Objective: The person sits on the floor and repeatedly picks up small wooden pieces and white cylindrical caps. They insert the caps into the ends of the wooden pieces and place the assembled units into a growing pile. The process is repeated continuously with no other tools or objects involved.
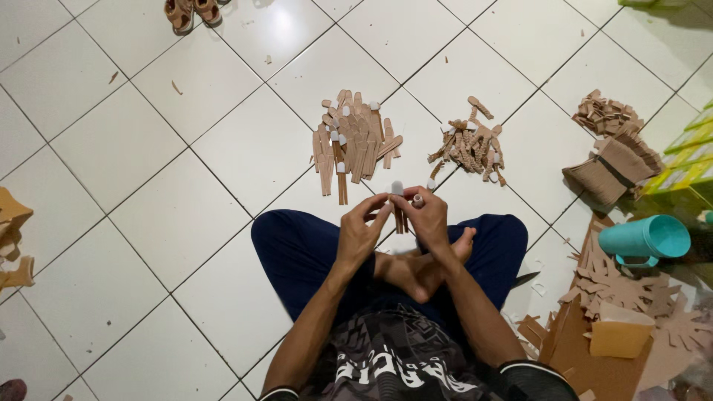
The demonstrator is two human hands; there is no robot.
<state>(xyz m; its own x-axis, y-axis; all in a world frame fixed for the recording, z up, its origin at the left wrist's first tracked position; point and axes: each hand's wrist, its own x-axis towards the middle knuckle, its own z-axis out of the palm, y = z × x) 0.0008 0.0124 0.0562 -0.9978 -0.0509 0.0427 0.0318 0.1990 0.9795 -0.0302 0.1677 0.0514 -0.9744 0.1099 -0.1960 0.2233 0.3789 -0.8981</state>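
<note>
head view: both hands, left hand (359, 232) and right hand (426, 220), have fingers closed on one thin cardboard strip (399, 215) above the crossed legs. two strip piles (354, 141) (469, 145) lie on the white tiled floor (148, 148); one teal cup (645, 239) sits at right.

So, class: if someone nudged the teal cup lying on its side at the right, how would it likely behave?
The cup would probably roll, since it lies on its round side. It looks like thin plastic, so likely light and easy to shift. The handle beneath and the cardboard scraps beside it may stop it soon.
</note>
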